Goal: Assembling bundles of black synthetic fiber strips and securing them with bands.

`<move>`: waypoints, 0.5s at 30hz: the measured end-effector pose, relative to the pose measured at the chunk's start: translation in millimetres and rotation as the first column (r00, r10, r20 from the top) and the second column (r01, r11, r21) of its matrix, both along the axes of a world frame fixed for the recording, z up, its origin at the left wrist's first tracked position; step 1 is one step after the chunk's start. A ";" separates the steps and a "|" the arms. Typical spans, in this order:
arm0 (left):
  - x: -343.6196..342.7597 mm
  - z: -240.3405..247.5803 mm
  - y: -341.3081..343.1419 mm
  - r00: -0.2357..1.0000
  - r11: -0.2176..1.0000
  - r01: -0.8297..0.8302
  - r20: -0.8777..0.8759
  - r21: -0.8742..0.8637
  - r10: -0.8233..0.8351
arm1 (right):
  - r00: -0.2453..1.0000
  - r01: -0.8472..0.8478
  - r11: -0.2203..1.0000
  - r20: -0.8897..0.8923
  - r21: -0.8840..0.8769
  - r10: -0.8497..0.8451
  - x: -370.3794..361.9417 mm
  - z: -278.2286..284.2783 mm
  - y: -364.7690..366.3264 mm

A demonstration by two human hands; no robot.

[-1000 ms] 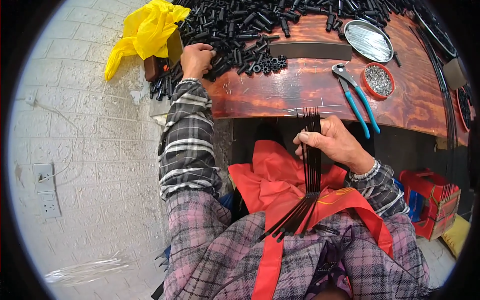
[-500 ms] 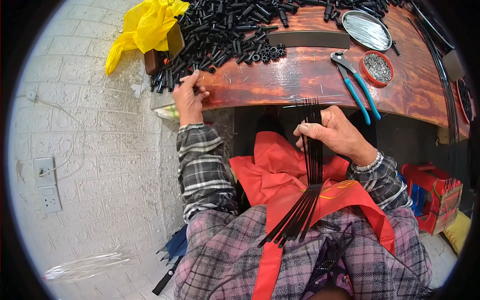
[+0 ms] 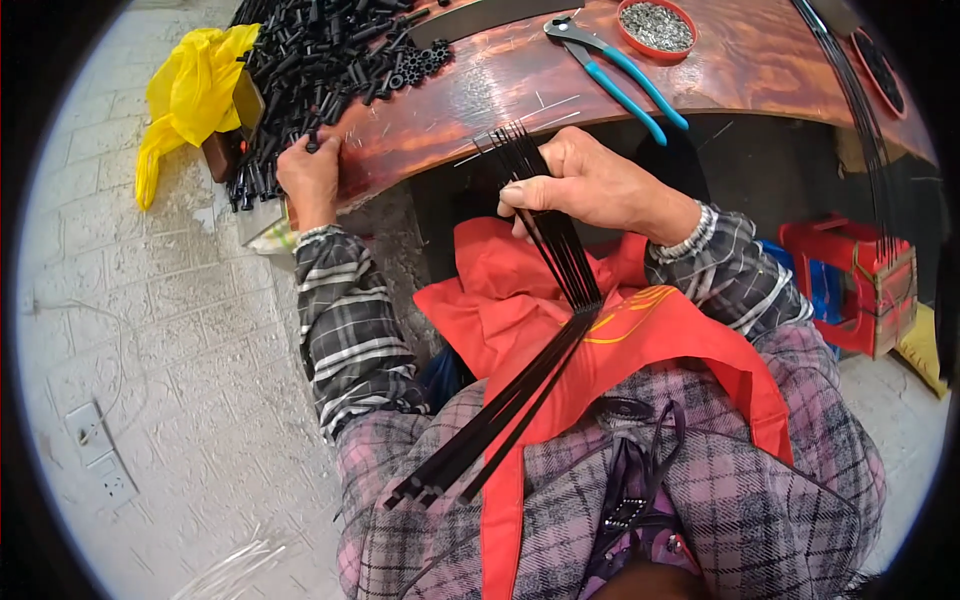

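Observation:
My right hand [image 3: 590, 185] is closed round a bundle of thin black rods [image 3: 565, 255], thumb across them. Their bare tips stick up past my fingers, and they are joined in a band partway down. Below it, the thicker ends slant down to the left over the red apron [image 3: 640, 345] on my lap. At the table's left end, my left hand [image 3: 308, 185] rests by the edge of a heap of black plastic tube pieces [image 3: 315, 60]. Its fingers are bent around a small dark piece, which they partly hide.
Blue-handled pliers [image 3: 620, 80] and a red dish of small metal bits [image 3: 657, 27] lie on the wooden table [image 3: 450, 115]. A yellow plastic bag [image 3: 197, 90] hangs at the heap's left. The wall [image 3: 200, 370] is close on my left; a red stool [image 3: 840, 290] stands at right.
The view has turned, so the table sits higher and further left. My left fingers, outstretched before, have curled in at the heap. The bundle in my right hand now slants more.

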State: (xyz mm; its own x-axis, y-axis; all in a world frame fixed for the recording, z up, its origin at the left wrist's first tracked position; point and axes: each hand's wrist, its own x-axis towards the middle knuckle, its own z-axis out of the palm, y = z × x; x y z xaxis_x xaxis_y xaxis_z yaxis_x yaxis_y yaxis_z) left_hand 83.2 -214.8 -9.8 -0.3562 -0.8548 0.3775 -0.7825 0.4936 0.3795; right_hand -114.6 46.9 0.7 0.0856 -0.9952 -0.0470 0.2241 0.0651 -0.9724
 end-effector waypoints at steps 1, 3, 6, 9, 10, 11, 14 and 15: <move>-4.1 2.3 9.7 0.992 0.979 0.096 0.103 -0.181 -0.078 | 1.000 0.005 1.000 0.000 -0.003 -0.005 -0.7 1.5 0.4; -7.3 2.9 21.0 0.986 0.960 0.096 0.155 -0.261 -0.056 | 1.000 0.014 0.999 -0.007 0.051 -0.014 -0.7 4.8 0.9; -25.6 11.6 72.4 0.665 0.922 0.263 -0.746 0.286 0.042 | 0.998 -0.011 0.999 0.066 0.039 0.009 -1.1 -3.2 0.5; -54.1 20.9 125.3 0.417 0.624 0.673 -0.900 0.397 0.124 | 0.997 0.014 0.999 0.071 0.050 -0.018 -6.9 -7.2 5.3; -59.1 19.8 135.8 0.376 0.532 0.733 -0.904 0.424 0.203 | 0.997 0.012 0.999 0.071 0.049 -0.015 -6.5 -6.5 5.4; -63.7 17.6 143.5 0.340 0.431 0.789 -0.896 0.437 0.285 | 0.996 0.018 0.998 0.086 0.057 -0.023 -6.8 -6.2 5.9; -64.6 11.0 151.2 0.272 0.290 0.879 -0.899 0.377 0.343 | 0.996 0.009 0.998 0.093 0.055 -0.014 -4.3 -1.1 3.7; -66.2 11.1 153.8 0.262 0.269 0.888 -0.892 0.373 0.369 | 0.996 0.005 0.999 0.087 0.051 -0.010 -4.1 -0.9 3.3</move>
